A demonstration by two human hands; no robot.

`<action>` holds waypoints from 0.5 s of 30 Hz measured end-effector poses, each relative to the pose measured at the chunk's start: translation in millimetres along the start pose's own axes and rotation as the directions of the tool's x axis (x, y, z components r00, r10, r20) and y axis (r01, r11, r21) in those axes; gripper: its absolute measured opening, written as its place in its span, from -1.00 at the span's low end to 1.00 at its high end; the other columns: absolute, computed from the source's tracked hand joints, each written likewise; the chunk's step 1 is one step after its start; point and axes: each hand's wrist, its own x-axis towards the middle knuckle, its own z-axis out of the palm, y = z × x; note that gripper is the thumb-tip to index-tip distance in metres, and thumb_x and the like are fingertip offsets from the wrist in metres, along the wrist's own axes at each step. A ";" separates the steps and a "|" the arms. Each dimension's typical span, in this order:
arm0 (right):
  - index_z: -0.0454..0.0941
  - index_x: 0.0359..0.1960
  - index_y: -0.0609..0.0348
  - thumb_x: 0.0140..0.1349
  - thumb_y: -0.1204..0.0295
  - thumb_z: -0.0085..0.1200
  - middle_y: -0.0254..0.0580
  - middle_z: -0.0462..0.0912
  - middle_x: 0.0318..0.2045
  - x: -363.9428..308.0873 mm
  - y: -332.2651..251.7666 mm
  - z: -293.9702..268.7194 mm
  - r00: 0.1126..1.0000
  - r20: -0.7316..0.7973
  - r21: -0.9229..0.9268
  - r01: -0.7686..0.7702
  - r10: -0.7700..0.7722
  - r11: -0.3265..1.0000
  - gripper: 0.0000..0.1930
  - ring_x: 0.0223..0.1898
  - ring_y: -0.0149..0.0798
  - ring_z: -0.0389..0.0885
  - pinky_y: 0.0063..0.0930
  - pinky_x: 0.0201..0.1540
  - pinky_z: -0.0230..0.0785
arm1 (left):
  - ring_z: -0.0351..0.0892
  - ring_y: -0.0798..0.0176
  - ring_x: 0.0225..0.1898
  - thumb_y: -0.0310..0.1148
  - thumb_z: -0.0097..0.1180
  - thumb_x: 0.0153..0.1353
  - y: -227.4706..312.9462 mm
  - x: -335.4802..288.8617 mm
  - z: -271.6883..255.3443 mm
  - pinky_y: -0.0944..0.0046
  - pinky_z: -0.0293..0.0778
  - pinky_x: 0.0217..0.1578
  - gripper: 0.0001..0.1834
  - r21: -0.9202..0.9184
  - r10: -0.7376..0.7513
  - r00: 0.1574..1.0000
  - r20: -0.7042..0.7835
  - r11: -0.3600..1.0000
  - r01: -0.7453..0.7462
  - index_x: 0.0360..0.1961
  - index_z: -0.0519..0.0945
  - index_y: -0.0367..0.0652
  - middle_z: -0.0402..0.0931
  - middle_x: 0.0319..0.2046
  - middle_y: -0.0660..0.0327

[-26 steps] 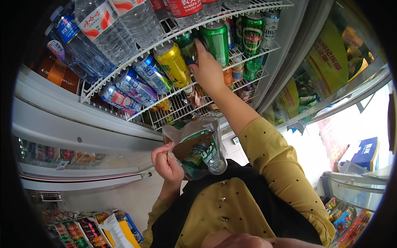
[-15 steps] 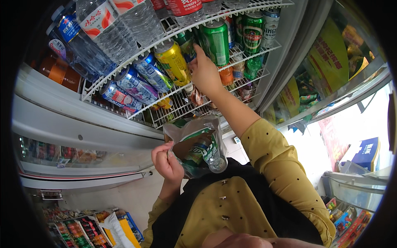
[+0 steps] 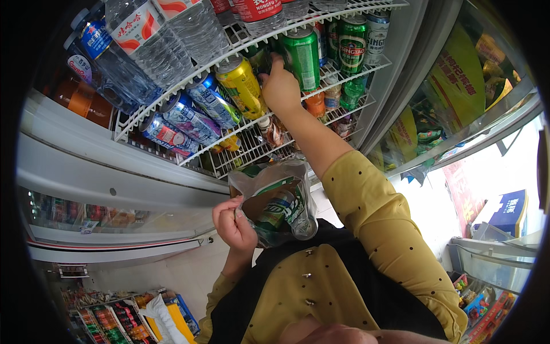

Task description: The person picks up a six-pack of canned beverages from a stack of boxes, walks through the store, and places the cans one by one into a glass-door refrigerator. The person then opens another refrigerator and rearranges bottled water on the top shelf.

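Observation:
My right hand [image 3: 281, 88] reaches into an open drinks fridge, between a yellow can [image 3: 239, 86] and a tall green can [image 3: 300, 59]. Its thumb and index finger are at a dark green can [image 3: 259, 59] in the shadow of the row, and the other fingers are mostly hidden. Low in front of my body, my left hand [image 3: 235, 225] pinches the rim of a clear plastic bag [image 3: 243, 182]. The bag's mouth gapes, showing green cans [image 3: 276, 211] and a piece of brown cardboard inside.
White wire shelves [image 3: 200, 150] hold blue, purple and green cans. Large water bottles [image 3: 146, 46] stand on the shelf above. Glass fridge doors [image 3: 86, 215] are at both sides. A blue box [image 3: 507, 212] lies at right, and a rack of packaged goods [image 3: 109, 324] stands lower left.
My right hand has gone a little deeper into the row, and the dark green can sits slightly further back. My left hand keeps hold of the bag, which has shifted slightly.

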 end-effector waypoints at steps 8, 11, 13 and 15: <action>0.39 0.18 0.24 0.33 0.45 0.04 0.26 0.71 -0.30 8.5 -0.4 7.5 0.993 -0.039 0.127 -0.110 0.116 0.986 -0.61 -0.23 0.30 0.70 0.13 -0.13 0.52 | 0.62 -0.01 -0.13 -0.63 -0.12 0.26 -1.3 -1.9 -3.3 0.11 0.57 0.00 -0.89 -0.017 -0.009 1.000 -0.004 1.000 0.009 -0.32 0.47 -0.44 0.46 -0.15 -0.05; 0.52 -0.01 0.25 0.30 0.45 0.08 0.17 0.73 -0.31 3.8 1.5 10.0 0.998 -0.026 0.293 -0.055 0.065 0.955 -0.74 -0.21 0.21 0.72 -0.03 -0.13 0.54 | 0.62 -0.01 -0.12 -0.63 -0.12 0.26 -0.9 -1.3 -2.8 0.11 0.57 0.00 -0.89 -0.002 -0.015 1.000 -0.012 1.000 0.015 -0.32 0.47 -0.44 0.46 -0.15 -0.05; 0.55 -0.06 0.26 0.34 0.44 0.05 0.12 0.74 -0.32 4.0 3.5 13.4 0.998 -0.018 0.374 -0.053 0.065 0.926 -0.79 -0.21 0.15 0.74 -0.11 -0.12 0.54 | 0.62 0.00 -0.12 -0.63 -0.11 0.26 0.1 -0.2 -2.2 0.11 0.57 0.01 -0.89 0.000 -0.014 1.000 -0.001 1.000 0.014 -0.32 0.47 -0.44 0.46 -0.16 -0.05; 0.55 -0.07 0.28 0.38 0.43 0.02 0.07 0.75 -0.31 7.0 4.8 16.6 0.996 0.007 0.413 -0.084 0.089 0.907 -0.79 -0.22 0.07 0.75 -0.18 -0.10 0.55 | 0.63 -0.01 -0.12 -0.63 -0.11 0.26 1.2 0.9 -1.8 0.11 0.57 0.01 -0.90 -0.001 -0.012 1.000 0.003 1.000 0.012 -0.32 0.47 -0.44 0.46 -0.16 -0.05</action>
